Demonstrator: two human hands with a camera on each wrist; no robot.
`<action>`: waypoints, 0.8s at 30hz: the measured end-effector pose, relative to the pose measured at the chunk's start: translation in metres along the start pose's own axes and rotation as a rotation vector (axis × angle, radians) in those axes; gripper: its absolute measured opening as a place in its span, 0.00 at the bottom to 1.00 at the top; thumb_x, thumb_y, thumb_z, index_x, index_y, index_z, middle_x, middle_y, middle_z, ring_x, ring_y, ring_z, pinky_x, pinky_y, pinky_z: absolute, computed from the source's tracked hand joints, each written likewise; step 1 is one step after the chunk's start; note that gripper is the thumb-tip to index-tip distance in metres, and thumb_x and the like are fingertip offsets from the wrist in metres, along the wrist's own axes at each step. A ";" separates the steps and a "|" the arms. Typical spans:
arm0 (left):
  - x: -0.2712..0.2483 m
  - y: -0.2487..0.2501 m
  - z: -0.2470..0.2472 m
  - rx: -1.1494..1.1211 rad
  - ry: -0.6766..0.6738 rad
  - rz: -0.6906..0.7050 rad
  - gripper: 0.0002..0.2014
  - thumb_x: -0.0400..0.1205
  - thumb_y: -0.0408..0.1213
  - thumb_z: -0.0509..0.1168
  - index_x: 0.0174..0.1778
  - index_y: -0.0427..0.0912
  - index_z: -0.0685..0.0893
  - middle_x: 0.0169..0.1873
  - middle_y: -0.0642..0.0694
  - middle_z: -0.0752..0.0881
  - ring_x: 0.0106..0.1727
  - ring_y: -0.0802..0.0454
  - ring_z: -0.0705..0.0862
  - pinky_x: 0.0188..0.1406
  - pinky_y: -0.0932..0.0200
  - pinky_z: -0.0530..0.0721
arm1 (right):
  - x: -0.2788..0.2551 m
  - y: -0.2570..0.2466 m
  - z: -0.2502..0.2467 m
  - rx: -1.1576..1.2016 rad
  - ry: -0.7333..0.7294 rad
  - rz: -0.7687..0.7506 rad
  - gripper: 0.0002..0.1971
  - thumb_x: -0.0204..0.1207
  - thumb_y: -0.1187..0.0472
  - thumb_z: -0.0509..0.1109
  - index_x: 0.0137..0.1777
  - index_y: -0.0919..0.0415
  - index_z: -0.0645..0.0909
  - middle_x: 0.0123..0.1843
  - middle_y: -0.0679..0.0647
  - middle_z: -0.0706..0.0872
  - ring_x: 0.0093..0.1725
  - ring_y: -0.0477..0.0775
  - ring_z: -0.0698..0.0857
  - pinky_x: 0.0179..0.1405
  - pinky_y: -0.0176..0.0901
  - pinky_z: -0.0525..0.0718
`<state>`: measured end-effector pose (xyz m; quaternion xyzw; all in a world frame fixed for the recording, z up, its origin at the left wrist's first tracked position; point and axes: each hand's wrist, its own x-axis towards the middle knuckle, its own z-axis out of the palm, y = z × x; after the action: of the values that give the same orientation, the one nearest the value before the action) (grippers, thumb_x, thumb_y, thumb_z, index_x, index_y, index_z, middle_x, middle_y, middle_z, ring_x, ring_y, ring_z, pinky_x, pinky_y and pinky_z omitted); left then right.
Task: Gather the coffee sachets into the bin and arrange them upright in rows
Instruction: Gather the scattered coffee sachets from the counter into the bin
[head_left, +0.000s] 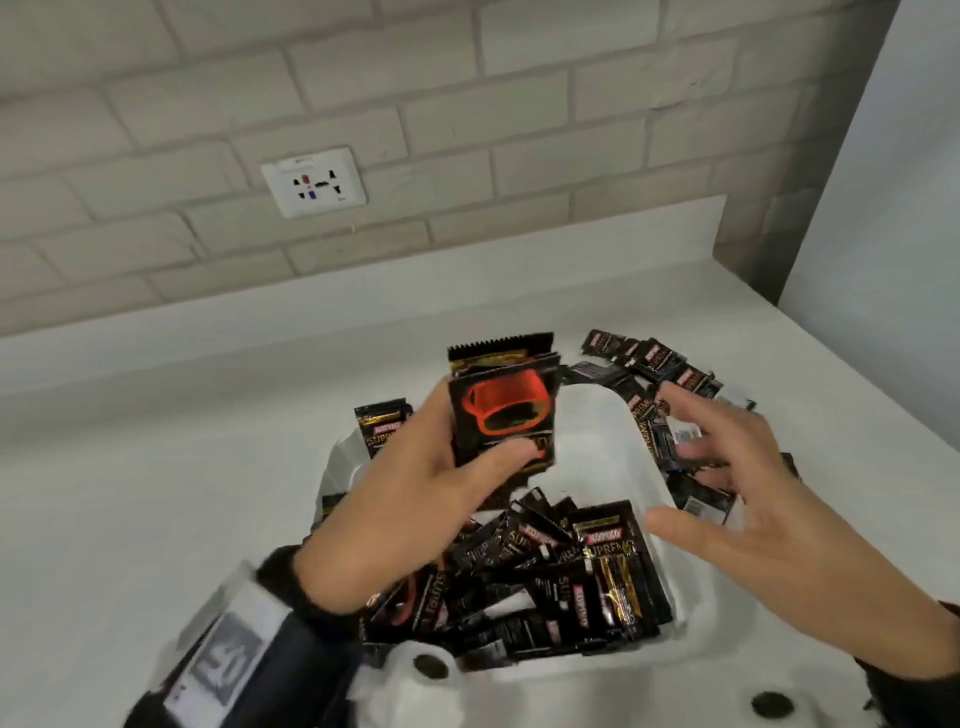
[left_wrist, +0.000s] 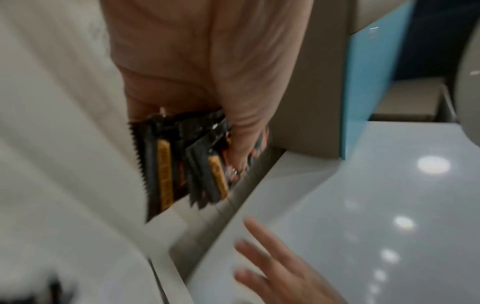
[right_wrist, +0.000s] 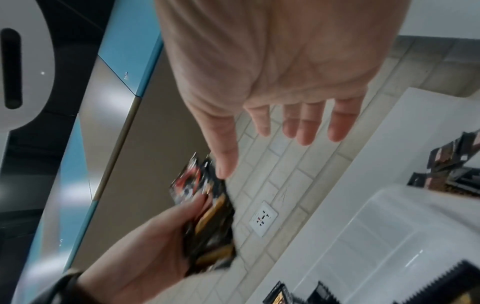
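My left hand (head_left: 447, 467) grips a small stack of black coffee sachets (head_left: 501, 405) upright above the white bin (head_left: 618, 447), thumb across the front one with its red cup picture. The same stack (left_wrist: 182, 164) shows edge-on in the left wrist view, and blurred in the right wrist view as the held stack (right_wrist: 205, 216). The near half of the bin holds a jumble of sachets (head_left: 545, 582) lying at all angles; its far half is bare. My right hand (head_left: 727, 493) hovers with spread fingers over the bin's right wall, holding nothing. Its fingers (right_wrist: 306, 121) are straight.
More loose sachets (head_left: 654, 364) lie on the white counter (head_left: 156, 493) behind and right of the bin, and one sachet (head_left: 382, 423) stands by its left wall. A brick wall with a socket (head_left: 314, 182) rises behind. The counter's right edge (head_left: 857, 374) runs close by.
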<state>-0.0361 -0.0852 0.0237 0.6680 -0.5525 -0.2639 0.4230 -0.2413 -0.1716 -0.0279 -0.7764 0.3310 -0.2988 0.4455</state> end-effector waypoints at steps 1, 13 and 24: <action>-0.005 -0.005 -0.016 0.073 0.029 -0.011 0.19 0.70 0.60 0.71 0.55 0.67 0.77 0.45 0.70 0.87 0.47 0.69 0.86 0.56 0.57 0.84 | -0.001 0.001 -0.003 -0.016 0.014 -0.004 0.41 0.49 0.23 0.68 0.64 0.15 0.55 0.60 0.18 0.60 0.62 0.20 0.66 0.58 0.14 0.69; -0.054 -0.096 -0.042 0.308 0.048 -0.540 0.43 0.76 0.44 0.70 0.81 0.50 0.49 0.59 0.46 0.72 0.59 0.50 0.76 0.64 0.49 0.77 | -0.016 0.011 -0.011 -0.032 -0.003 0.061 0.35 0.48 0.21 0.66 0.59 0.13 0.61 0.57 0.16 0.63 0.59 0.25 0.72 0.55 0.19 0.74; -0.057 -0.097 -0.025 0.434 0.094 -0.638 0.65 0.47 0.74 0.48 0.83 0.51 0.43 0.80 0.45 0.64 0.80 0.40 0.61 0.78 0.38 0.52 | -0.014 0.047 -0.053 -0.257 0.074 0.205 0.26 0.72 0.52 0.71 0.65 0.32 0.65 0.63 0.39 0.67 0.64 0.41 0.71 0.58 0.27 0.72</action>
<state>0.0200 -0.0204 -0.0529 0.8917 -0.3398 -0.2282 0.1934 -0.3021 -0.2048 -0.0494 -0.7777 0.4600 -0.2353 0.3582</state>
